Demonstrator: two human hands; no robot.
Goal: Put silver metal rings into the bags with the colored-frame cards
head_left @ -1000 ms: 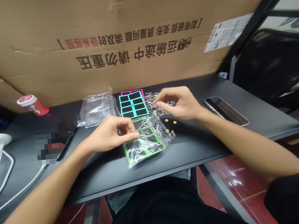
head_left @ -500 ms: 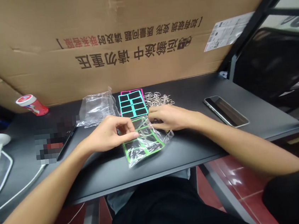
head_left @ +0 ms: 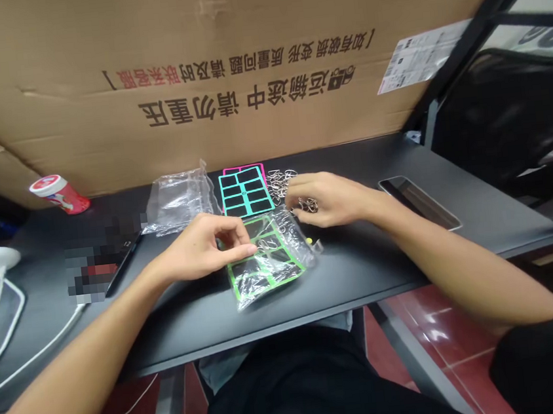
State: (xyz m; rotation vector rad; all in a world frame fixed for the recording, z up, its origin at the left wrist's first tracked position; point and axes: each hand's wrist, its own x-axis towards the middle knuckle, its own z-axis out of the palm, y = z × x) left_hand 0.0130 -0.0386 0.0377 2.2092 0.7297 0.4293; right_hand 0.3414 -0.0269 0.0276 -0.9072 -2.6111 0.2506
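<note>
My left hand (head_left: pixel 206 246) curls over the upper left edge of a clear plastic bag (head_left: pixel 285 249), which holds a green-framed black sheet (head_left: pixel 266 269). Whether its fingertips pinch anything small, I cannot tell. My right hand (head_left: pixel 322 199) is at a heap of small metal rings (head_left: pixel 279 184), with a few rings caught in its fingertips. Left of the heap, a teal-framed black sheet (head_left: pixel 246 194) lies on a pink-framed sheet (head_left: pixel 243 170), mostly hiding it.
A crumpled clear bag (head_left: pixel 177 201) lies left of the sheets. A smartphone (head_left: pixel 419 204) rests at the right on the black desk (head_left: pixel 371 263). A red-and-white container (head_left: pixel 60 195) lies at the back left, near a white cable (head_left: pixel 28 338). A large cardboard box (head_left: pixel 241 59) stands behind.
My right hand has moved up and right, off the bag to the ring heap, with rings now in its fingertips. The bag's right corner now lies over most of the yellow dots.
</note>
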